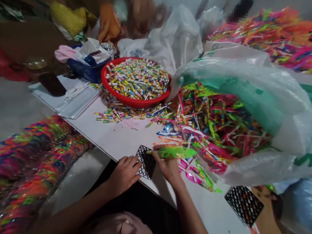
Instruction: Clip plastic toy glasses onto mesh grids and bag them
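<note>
My left hand (125, 174) is at the table's front edge, its fingers closed on the left side of a black plate full of holes (147, 165). Over the plate's right side is my right hand (168, 168), closed on a bright green plastic toy (178, 152); blur hides its exact shape. A thin tip points from that hand toward the plate's upper part. Just right of my right hand lie pink and green plastic pieces (193, 173) on the white table (124, 141).
Behind stands a red basin (135, 102) heaped with small colourful tubes. A large plastic bag (297, 109) spills bright pieces at right. Another perforated plate (243, 205) lies at the right edge. Long filled bags (34, 166) lie at left; a person's hand (109, 24) is behind.
</note>
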Action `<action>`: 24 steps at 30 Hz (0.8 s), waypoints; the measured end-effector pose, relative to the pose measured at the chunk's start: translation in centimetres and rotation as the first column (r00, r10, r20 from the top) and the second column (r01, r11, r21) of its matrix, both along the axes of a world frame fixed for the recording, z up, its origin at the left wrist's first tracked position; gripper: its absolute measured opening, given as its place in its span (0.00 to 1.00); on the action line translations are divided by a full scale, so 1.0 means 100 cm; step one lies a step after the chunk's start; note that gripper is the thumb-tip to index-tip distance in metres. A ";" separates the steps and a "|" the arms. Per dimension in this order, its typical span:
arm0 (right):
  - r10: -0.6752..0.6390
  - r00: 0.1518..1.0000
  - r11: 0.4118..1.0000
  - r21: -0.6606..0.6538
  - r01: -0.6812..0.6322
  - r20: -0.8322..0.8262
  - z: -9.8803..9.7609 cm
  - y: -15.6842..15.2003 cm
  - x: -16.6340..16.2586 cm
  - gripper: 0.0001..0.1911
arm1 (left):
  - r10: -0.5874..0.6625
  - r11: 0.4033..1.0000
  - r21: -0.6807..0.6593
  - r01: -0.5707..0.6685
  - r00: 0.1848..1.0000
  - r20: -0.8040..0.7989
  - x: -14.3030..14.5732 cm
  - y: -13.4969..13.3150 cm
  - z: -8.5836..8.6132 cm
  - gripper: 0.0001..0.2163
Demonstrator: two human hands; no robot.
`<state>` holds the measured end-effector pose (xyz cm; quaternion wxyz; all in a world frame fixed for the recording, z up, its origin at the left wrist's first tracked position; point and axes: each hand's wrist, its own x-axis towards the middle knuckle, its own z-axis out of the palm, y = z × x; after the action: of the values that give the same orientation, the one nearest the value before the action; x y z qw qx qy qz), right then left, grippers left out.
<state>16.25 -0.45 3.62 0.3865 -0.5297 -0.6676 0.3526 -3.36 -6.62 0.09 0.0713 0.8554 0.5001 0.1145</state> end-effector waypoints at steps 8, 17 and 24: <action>0.055 0.941 0.992 -0.125 -0.013 0.335 -0.031 0.006 -0.036 0.11 | 0.013 0.999 0.034 -0.011 0.998 -0.053 0.024 -0.010 -0.007 0.14; 0.197 0.673 0.979 -0.181 -0.095 0.713 -0.014 0.022 -0.065 0.10 | 0.002 0.997 0.080 -0.003 1.000 0.014 0.018 -0.001 -0.023 0.08; 0.045 0.480 0.998 -0.057 0.012 0.876 0.021 0.050 0.042 0.14 | -0.035 0.993 0.115 0.031 0.999 0.037 0.013 0.000 -0.025 0.15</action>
<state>20.48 4.57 5.69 -0.0262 -0.6394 -0.7665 0.0552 -2.07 -6.57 -2.39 0.0339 0.8638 0.4769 0.1586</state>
